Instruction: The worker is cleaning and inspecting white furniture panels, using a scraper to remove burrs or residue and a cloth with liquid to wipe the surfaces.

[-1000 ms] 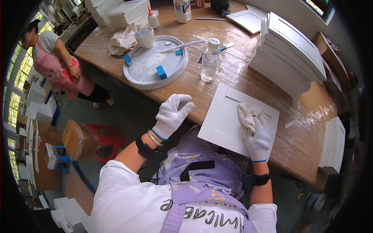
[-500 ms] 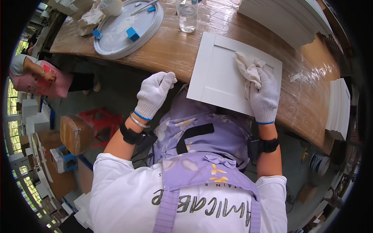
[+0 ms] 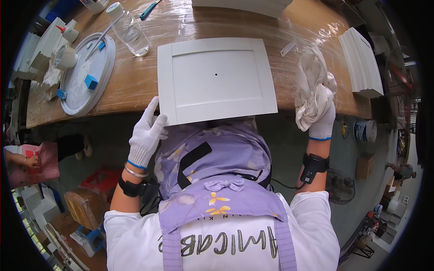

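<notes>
One white panel [image 3: 217, 83] lies at the near edge of the table [image 3: 174, 25], directly before you. Your left hand [image 3: 147, 134], grip spread, is at its near left corner; contact cannot be confirmed. Your right hand [image 3: 323, 122] grips a bunched cloth [image 3: 312, 86], right of the panel.

Workshop | film-wrapped workbench [image 3: 176, 23] | stacked white panels [image 3: 362, 63] | red-tipped bottle [image 3: 69, 34] | round tray [image 3: 80, 76] smeared with white

A white panel [image 3: 235, 72] lies near crumpled cloth [image 3: 311, 86].
</notes>
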The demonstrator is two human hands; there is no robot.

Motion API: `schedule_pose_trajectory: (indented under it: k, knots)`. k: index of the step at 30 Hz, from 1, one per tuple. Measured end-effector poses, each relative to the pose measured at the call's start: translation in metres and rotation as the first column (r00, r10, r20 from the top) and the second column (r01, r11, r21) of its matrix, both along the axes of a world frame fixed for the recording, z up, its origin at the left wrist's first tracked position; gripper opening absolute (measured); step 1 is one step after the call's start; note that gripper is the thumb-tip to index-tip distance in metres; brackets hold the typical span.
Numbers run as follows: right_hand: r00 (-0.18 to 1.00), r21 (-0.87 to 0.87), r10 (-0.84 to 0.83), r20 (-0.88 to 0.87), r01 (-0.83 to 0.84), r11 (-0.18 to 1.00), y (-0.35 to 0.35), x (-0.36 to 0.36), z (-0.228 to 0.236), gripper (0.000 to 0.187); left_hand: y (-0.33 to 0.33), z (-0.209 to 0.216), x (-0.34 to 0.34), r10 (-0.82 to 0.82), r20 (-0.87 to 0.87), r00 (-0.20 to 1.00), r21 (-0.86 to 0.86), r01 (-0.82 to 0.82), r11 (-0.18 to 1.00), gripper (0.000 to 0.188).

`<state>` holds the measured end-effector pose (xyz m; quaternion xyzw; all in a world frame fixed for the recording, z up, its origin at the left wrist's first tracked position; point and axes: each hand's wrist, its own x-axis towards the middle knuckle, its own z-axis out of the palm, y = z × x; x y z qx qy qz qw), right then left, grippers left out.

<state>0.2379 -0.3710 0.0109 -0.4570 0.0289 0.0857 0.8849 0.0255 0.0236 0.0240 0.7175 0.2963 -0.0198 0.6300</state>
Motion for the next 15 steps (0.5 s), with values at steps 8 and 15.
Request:
schedule_pose_trajectory:
  k: [8,15]
  knots:
    - [0.921,-0.784,0.230,0.313,0.114,0.610,-0.032,-0.028,-0.040,0.036,-0.017,-0.008,0.015,0.108,0.185,0.977,-0.217,-0.067,0.974,0.057]
    - [0.997,0.008,-0.008,0.080,0.008,1.000,-0.020,-0.024,-0.016,0.024,0.011,-0.006,0.024,0.094,0.136,0.986,0.387,-0.140,0.912,0.049]
